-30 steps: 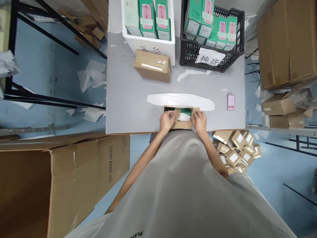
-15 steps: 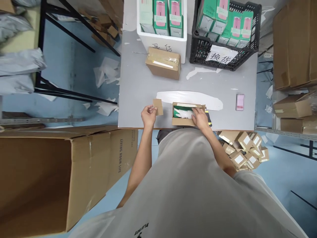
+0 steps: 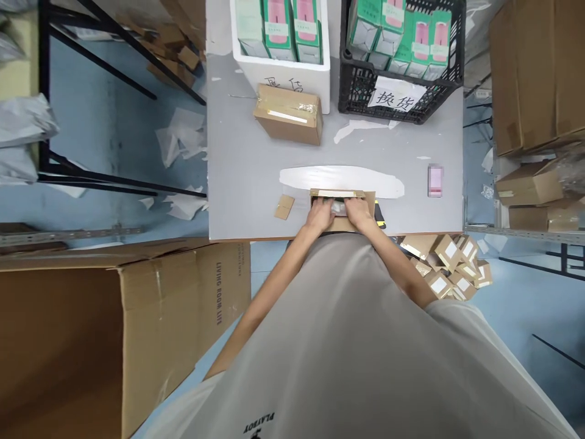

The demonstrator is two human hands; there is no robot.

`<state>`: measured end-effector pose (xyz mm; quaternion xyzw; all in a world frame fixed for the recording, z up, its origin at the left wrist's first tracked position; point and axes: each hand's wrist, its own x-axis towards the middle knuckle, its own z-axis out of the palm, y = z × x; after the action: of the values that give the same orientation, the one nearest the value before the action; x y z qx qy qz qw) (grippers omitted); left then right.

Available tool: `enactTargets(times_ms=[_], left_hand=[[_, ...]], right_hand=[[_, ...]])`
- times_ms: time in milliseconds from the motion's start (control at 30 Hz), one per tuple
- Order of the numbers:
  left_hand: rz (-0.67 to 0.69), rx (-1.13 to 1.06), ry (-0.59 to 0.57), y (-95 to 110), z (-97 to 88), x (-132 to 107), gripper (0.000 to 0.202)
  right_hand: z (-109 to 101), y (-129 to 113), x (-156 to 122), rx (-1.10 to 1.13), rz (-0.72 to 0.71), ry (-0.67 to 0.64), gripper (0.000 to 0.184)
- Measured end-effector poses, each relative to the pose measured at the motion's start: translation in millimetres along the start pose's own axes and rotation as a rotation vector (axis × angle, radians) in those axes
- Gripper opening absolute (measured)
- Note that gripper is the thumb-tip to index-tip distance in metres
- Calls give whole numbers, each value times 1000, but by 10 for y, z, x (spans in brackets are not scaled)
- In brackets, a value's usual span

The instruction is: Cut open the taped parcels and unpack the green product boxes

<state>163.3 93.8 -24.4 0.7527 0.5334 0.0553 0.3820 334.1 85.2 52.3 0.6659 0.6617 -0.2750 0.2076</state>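
An open brown carton (image 3: 342,228) lies at the table's front edge before me. Both hands reach into it from the near side: my left hand (image 3: 321,214) at its left end, my right hand (image 3: 359,213) toward its right end. Their fingertips are hidden inside, so I cannot tell what they grip. Between the hands shows a whitish, crumpled-looking wrapping (image 3: 339,208). A small flat piece of cardboard (image 3: 284,207) rests on the table left of the carton. A black and yellow object (image 3: 379,214) sticks out at the carton's right side.
A closed brown box (image 3: 289,116) stands before a white bin (image 3: 281,70) of green boxes. Right of that is a black crate (image 3: 351,91) with more green boxes. A pink phone-like item (image 3: 436,181) lies at right. A big open carton (image 3: 159,317) stands at lower left.
My left hand has let go of the cardboard piece, leaving it on the table, and moved right into the carton. My right hand has shifted slightly and reaches inside too.
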Motion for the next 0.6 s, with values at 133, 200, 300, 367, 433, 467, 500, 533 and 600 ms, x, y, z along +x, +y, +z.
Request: enactTargets(times_ms=[133, 200, 300, 367, 433, 467, 500, 533, 600], left_hand=[[-18, 68, -63, 12, -4, 183, 55], [19, 80, -75, -25, -66, 183, 46], [65, 28, -55, -58, -168, 96, 37], [85, -44, -9, -43, -231, 2, 33], [94, -124, 46, 0, -308, -113, 32], [96, -162, 71, 26, -359, -176, 32], [96, -196, 96, 48, -421, -242, 32], [94, -225, 122, 63, -494, -309, 31], [80, -261, 191, 48, -661, -434, 28]], right_hand=[[-4, 60, -9, 17, -18, 29, 45], [6, 106, -49, 39, -29, 55, 42], [26, 169, -127, 93, -54, 109, 35], [24, 207, -186, 138, -79, 142, 31], [-8, 239, -253, 189, -108, 176, 28], [-37, 250, -288, 217, -127, 198, 27], [-76, 252, -321, 245, -152, 226, 26], [-124, 241, -350, 273, -180, 257, 26], [-241, 165, -377, 321, -240, 316, 25]])
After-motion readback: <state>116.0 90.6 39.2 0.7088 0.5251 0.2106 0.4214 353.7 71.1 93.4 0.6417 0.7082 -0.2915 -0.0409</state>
